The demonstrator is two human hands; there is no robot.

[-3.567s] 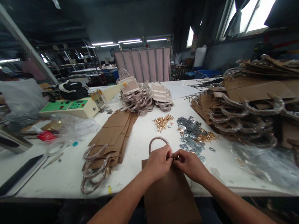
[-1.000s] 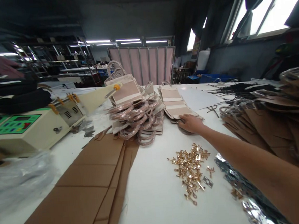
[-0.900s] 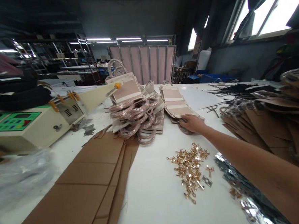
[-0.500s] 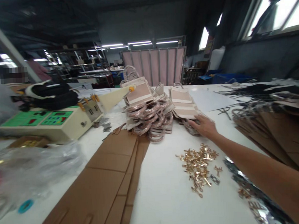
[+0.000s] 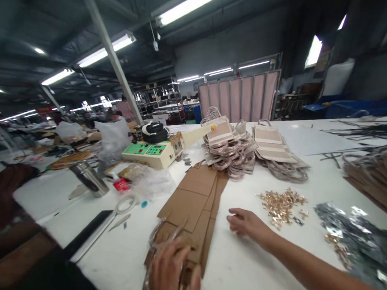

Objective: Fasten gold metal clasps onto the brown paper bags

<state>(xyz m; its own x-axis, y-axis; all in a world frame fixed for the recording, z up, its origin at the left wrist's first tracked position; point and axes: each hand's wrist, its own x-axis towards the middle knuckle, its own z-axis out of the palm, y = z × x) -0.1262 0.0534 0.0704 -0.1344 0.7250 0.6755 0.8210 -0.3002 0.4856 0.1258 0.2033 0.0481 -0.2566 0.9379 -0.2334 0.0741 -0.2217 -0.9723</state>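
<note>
My left hand point(image 5: 170, 271) rests with spread fingers over the near end of the brown panels point(image 5: 186, 198), beside a plastic-wrapped handle point(image 5: 156, 235). Whether it grips anything there is hidden. To the right of the panels, my right hand point(image 5: 246, 224) hovers over the white table point(image 5: 240, 264), fingers apart and nothing in them. A pile of small gold metal pieces point(image 5: 280, 205) lies just beyond it. Beige bag pieces with wrapped handles point(image 5: 229, 147) are heaped further back, and another stack point(image 5: 272, 144) lies to their right.
A cream machine with green panels point(image 5: 151, 154) stands back left, near a steel flask point(image 5: 90, 179), a tape roll point(image 5: 125, 204) and clear plastic point(image 5: 153, 180). Silvery pieces point(image 5: 366, 235) and more brown panels point(image 5: 379, 181) lie right. Another person's arm point(image 5: 20, 256) is at far left.
My right hand has left the beige stack and come back toward me. My left hand has come into view over the brown panels. The view has swung left.
</note>
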